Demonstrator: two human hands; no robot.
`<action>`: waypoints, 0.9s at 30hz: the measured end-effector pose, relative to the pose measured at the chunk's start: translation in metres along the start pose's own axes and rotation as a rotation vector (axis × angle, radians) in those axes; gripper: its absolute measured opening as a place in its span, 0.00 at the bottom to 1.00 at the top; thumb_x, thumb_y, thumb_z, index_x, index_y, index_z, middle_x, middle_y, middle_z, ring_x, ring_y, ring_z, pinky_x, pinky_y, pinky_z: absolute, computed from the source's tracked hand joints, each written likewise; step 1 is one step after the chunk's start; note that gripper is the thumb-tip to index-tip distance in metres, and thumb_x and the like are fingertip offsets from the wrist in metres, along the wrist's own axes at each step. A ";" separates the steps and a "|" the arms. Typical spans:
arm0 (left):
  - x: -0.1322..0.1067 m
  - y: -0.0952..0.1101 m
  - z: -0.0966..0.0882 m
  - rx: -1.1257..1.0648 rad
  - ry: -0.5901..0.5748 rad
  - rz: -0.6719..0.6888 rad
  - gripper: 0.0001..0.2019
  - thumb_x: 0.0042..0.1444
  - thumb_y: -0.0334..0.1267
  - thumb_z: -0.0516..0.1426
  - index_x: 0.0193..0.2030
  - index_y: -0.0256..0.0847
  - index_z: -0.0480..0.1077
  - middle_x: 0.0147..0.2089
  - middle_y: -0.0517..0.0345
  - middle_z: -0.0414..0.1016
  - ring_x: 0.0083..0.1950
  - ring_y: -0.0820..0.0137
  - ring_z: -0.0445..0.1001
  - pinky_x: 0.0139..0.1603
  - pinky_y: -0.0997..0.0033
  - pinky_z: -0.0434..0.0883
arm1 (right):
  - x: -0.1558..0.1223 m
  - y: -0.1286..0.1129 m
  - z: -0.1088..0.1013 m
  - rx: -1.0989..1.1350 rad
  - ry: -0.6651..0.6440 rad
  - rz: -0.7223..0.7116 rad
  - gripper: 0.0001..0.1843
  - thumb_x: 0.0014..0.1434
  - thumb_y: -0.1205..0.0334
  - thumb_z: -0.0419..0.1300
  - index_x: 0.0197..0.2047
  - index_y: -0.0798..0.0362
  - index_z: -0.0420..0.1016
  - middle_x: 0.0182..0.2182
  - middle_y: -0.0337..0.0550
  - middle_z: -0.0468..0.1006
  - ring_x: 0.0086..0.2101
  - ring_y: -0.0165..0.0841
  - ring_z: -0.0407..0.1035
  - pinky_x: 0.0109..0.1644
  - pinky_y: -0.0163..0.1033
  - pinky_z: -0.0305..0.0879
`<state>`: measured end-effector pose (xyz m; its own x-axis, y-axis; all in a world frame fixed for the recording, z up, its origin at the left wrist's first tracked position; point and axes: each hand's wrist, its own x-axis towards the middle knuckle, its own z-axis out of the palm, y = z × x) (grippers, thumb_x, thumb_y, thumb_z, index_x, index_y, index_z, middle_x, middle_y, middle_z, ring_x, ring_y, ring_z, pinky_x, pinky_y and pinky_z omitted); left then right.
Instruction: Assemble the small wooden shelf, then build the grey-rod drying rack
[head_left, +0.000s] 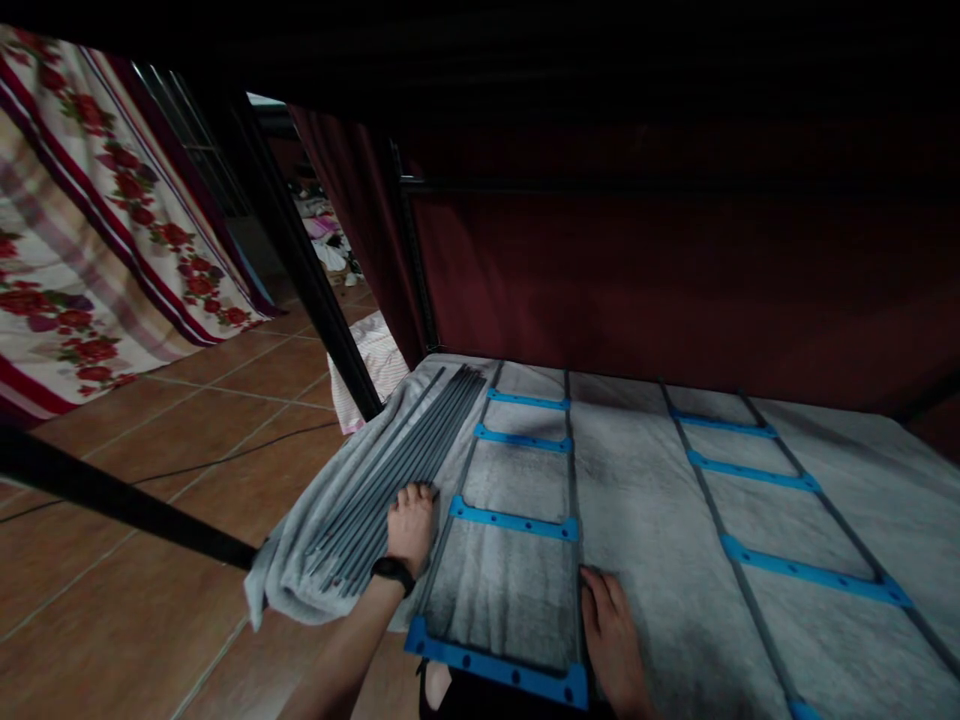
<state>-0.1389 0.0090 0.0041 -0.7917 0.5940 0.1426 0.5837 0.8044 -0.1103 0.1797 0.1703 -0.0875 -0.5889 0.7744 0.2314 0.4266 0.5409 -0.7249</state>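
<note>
In the head view, on the grey blanket (645,500), one left ladder (514,519), made of four blue strips (523,438) across two grey rods (572,480). Placed left of the blanket's middle, with its last strip at the near edge. To the right of it, well apart, one right ladder (817,575) of the same kind, going out of sight at the lower corner. Along the blanket's left edge, a bundle (397,480) of loose grey rods, lying almost parallel, with one rod a little apart on the outer side.

Behind the blanket's far edge, a dark red curtain (675,280). At the far left corner, a dark post (300,250), and past it a pale cloth (379,350) on the brown tile floor (247,510). Farther left, a flowered cloth (112,220) hanging down, and a thin cable (225,458) crossing the tiles.

For the left hand (410,525), a black band at the wrist, palm down, fingers curled and close together, at the right side of the bundle, between it and the left ladder. Cannot tell if clamped on any rod. For the right hand (616,630), fingers together and pointing forward, just beside the right rod of the left ladder, near its last strip. Cannot tell if gripping that rod or only touching.
</note>
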 end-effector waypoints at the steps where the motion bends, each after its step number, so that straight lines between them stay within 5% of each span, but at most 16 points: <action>1: 0.002 0.005 -0.001 0.004 -0.012 -0.003 0.17 0.62 0.24 0.44 0.48 0.31 0.72 0.45 0.39 0.71 0.49 0.56 0.71 0.44 0.60 0.71 | 0.001 -0.001 -0.001 0.010 -0.003 0.005 0.24 0.69 0.51 0.44 0.58 0.50 0.73 0.52 0.48 0.75 0.54 0.40 0.69 0.66 0.50 0.61; 6: 0.013 0.019 -0.009 -0.001 -0.037 -0.023 0.16 0.61 0.23 0.44 0.47 0.28 0.71 0.44 0.35 0.72 0.47 0.55 0.73 0.41 0.61 0.73 | 0.004 -0.008 -0.005 0.029 -0.027 0.033 0.23 0.69 0.53 0.44 0.56 0.50 0.74 0.51 0.48 0.75 0.54 0.39 0.70 0.66 0.47 0.61; 12: 0.016 0.004 -0.016 -0.059 -0.033 -0.130 0.16 0.62 0.26 0.44 0.52 0.26 0.68 0.47 0.34 0.72 0.51 0.53 0.74 0.45 0.58 0.73 | 0.008 -0.009 -0.003 0.063 -0.005 0.036 0.24 0.68 0.53 0.45 0.55 0.52 0.76 0.50 0.50 0.76 0.53 0.40 0.71 0.65 0.48 0.62; 18: -0.004 -0.012 -0.028 -0.511 -0.022 -0.127 0.10 0.57 0.29 0.50 0.45 0.36 0.66 0.47 0.45 0.72 0.48 0.62 0.75 0.52 0.63 0.71 | 0.009 -0.013 -0.011 0.220 0.064 0.117 0.22 0.67 0.49 0.47 0.53 0.49 0.76 0.52 0.48 0.77 0.53 0.40 0.72 0.62 0.47 0.66; 23: -0.035 0.041 -0.045 -1.080 -0.159 0.111 0.08 0.59 0.34 0.51 0.43 0.41 0.67 0.43 0.52 0.77 0.47 0.61 0.76 0.52 0.62 0.72 | 0.043 -0.057 -0.028 0.487 0.052 0.209 0.24 0.64 0.43 0.53 0.52 0.49 0.76 0.51 0.48 0.79 0.54 0.40 0.71 0.59 0.45 0.67; 27: -0.062 0.107 -0.064 -1.210 -0.313 0.277 0.14 0.59 0.32 0.51 0.50 0.41 0.71 0.48 0.51 0.79 0.50 0.62 0.77 0.54 0.63 0.71 | 0.083 -0.106 -0.024 0.985 -0.071 0.354 0.23 0.60 0.45 0.58 0.53 0.50 0.73 0.46 0.47 0.80 0.47 0.37 0.75 0.51 0.43 0.72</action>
<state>-0.0157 0.0587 0.0459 -0.5299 0.8481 0.0037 0.3956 0.2433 0.8856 0.1018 0.1856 0.0236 -0.5923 0.7978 -0.1126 -0.1460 -0.2437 -0.9588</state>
